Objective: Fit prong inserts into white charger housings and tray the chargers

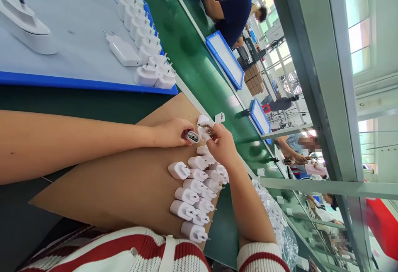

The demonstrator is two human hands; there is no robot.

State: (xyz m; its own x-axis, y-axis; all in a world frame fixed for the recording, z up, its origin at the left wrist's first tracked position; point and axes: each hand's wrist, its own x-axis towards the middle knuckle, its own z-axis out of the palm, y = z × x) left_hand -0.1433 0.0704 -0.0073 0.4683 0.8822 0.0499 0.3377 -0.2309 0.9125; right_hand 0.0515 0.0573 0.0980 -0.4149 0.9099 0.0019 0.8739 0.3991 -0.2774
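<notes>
My left hand [173,132] is closed around a white charger housing [194,137]; its open end faces right and shows parts inside. Just to the right, my right hand [223,142] pinches a small part [205,130] that looks white and brownish, too blurred to name. Both hands are over a brown cardboard sheet [124,189]. Below them, several white plug chargers [188,195] lie in rows on the cardboard, prongs pointing right. Another white piece [202,120] sits right behind the fingers, partly hidden.
A blue-rimmed tray [77,80] at upper left holds rows of white plugs [149,48] and a larger white device [25,21]. Beyond runs a green conveyor belt [186,56] carrying a white piece [219,117]. Clear plastic bags [276,218] lie at right. Co-workers sit across.
</notes>
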